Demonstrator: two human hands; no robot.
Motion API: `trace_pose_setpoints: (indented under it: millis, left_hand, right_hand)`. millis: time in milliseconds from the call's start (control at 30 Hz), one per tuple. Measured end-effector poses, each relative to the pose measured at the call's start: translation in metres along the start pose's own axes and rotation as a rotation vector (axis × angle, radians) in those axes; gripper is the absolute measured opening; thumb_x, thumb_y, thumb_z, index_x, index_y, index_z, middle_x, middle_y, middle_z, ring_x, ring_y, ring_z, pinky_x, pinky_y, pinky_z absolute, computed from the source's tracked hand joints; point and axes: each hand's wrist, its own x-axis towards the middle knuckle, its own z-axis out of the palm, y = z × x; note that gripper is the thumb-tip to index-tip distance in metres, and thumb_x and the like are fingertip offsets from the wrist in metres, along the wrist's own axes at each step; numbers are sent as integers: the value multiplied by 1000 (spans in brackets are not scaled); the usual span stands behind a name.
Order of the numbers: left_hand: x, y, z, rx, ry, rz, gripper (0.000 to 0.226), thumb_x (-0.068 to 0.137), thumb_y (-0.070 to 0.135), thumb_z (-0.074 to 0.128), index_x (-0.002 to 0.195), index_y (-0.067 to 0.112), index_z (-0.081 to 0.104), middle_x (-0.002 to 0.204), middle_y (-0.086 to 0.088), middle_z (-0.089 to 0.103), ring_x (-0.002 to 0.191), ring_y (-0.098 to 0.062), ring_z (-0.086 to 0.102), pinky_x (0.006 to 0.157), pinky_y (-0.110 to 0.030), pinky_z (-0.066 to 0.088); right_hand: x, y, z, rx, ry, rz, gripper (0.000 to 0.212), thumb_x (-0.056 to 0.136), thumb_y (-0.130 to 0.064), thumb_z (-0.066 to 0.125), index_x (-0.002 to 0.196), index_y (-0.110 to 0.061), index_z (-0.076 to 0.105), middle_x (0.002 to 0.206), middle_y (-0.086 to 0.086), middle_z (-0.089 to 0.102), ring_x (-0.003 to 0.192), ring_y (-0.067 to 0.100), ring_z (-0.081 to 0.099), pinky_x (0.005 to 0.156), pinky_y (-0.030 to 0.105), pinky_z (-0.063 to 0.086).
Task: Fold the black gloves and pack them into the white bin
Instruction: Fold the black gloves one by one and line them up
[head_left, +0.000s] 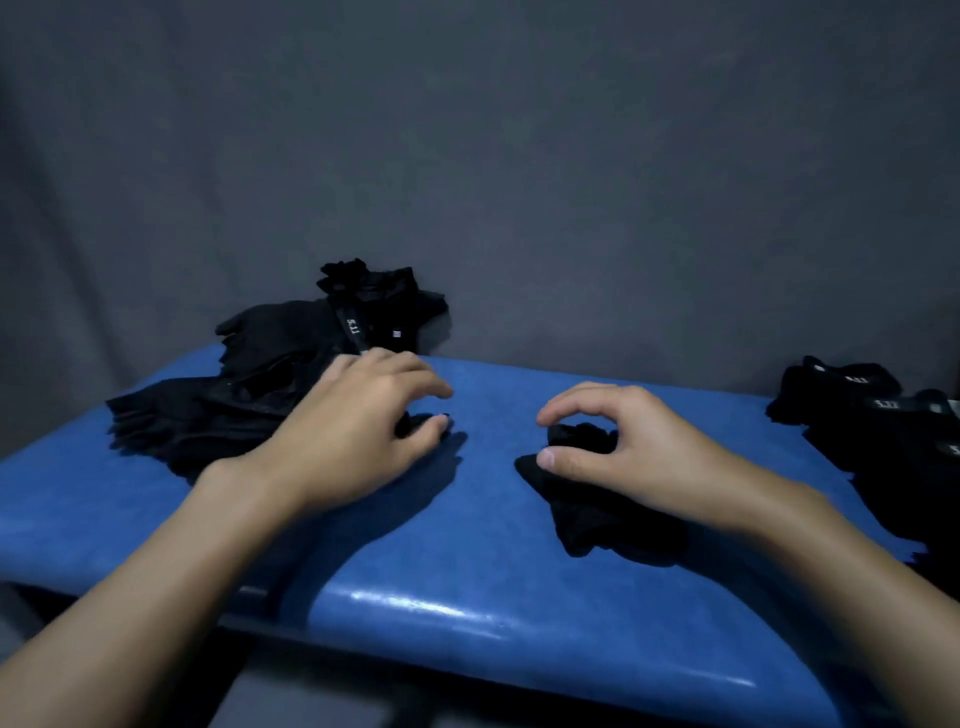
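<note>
- The pile of gloves (234, 410) lies at the left end of the blue worktop (467, 545), loose and not yet folded. The fabric looks thin, soft and light, so I judge it will flop and slide, not keep a shape.
- A strap (353, 327) at the top of this pile carries the white writing "5.11"; beside it is a small white tag (396, 334), too small to read.
- The left hand (353, 431) rests at the near edge of the pile, its fingers (415, 376) curled. The thumb touches a black bit of fabric, but I cannot tell if it really pinches it.
- The right hand (623, 447) holds one glove (613, 519) on the middle of the worktop. The thumb and curled fingers (571, 400) pinch its bunched upper end, and the rest lies flat under the wrist.
- I think a good hold is at the cuff or at the fingertips, so the glove can be pulled straight before folding.
- The stack of folded gloves (883, 447) sits at the right edge; its labels (883, 404) seem to read "5.11" too, but they are blurred.
- The white bin is not plainly in view.
</note>
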Motion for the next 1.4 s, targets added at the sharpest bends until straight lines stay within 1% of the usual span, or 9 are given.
trace_pose_setpoints:
  millis: [133,267,467,567,700,867,1000,1100,1400]
  left_hand:
    - [-20,-25,-12,90,50,-48,31,90,46,60,118,35,66,123,19,55,124,-9,43,103,-27,25]
    - [-34,-36,-16,104,25,-78,47,82,58,43,116,37,66,122,18,57,124,-6,45,105,-28,19]
    - [-45,-45,-16,28,17,-89,33,90,51,55,120,39,64,125,21,53,129,-1,39,107,-27,16]
    - [-45,-46,-16,4,46,-85,41,87,58,49,122,40,62,126,22,53,128,1,38,106,-25,16]
    - [-43,-41,-19,-7,89,-72,60,80,71,44,131,41,53,132,23,49,131,0,37,110,-31,21]
    - [-37,-27,-21,-44,169,-47,70,77,67,51,141,41,41,138,21,45,135,-3,34,109,-32,22]
    - [-30,-16,-19,-133,271,-26,55,80,53,61,132,35,53,135,19,46,130,-4,41,106,-33,30]
    - [-23,-5,-17,-189,335,-4,38,84,46,63,118,31,64,125,18,52,120,-4,47,101,-36,37]
    - [-4,29,-6,-452,248,40,40,80,58,65,114,38,60,111,22,60,112,-5,57,97,-44,45]
  right_hand:
    - [39,-28,30,-53,-78,-34,31,79,-46,74,107,-36,65,115,-25,61,115,-4,52,104,25,40]
    - [74,-46,64,-84,-136,-43,44,73,-53,73,113,-39,62,116,-23,61,117,5,53,107,35,40]
    - [89,-53,87,-183,-157,-91,14,83,-37,72,97,-37,68,96,-23,59,94,0,50,103,41,39]
    - [87,-53,85,-109,-112,-75,7,85,-36,68,82,-41,65,93,-23,66,99,6,58,99,35,43]
    - [83,-56,72,79,-6,-89,10,89,-21,66,85,-29,71,88,-15,71,90,-4,62,80,7,41]
    - [76,-60,52,337,125,-66,9,91,-11,65,85,-15,71,82,3,73,76,8,63,77,30,52]
    - [62,-59,36,472,176,-41,10,92,-13,64,88,-8,71,80,13,70,72,11,60,68,24,50]
    - [52,-56,26,539,208,-17,11,93,-12,63,85,-8,71,76,9,68,68,12,58,64,24,48]
    - [30,-43,6,613,285,64,15,93,-15,62,83,-11,72,70,3,63,64,10,54,64,25,44]
